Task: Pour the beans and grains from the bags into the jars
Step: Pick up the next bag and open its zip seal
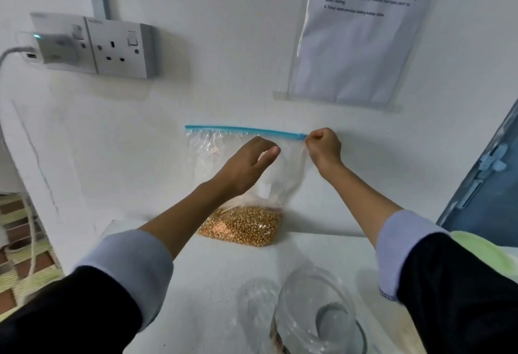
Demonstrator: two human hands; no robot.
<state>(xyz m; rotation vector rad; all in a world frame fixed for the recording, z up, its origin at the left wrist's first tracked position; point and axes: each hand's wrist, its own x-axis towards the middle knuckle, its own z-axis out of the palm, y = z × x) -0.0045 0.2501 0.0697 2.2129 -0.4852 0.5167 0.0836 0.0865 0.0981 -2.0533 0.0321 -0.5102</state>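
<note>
We hold the bag (pixel 246 174) upright at the surface's (pixel 213 269) far edge, right hand (pixel 323 147) pinching its blue zip (pixel 244 129), left hand (pixel 246 163) spread, kernels (pixel 241 227) settled low for opening.

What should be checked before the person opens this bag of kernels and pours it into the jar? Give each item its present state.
1. Right hand pinches the bag's blue zip strip at its right end: ok.
2. Left hand grips the bag: not ok, its fingers are relaxed in front of it.
3. Zip open: cannot tell.
4. Kernels settled at the bag's bottom, on the table: ok.
5. Jar uncovered, mouth free: ok.
6. Jar empty: cannot tell, blurred.
</note>
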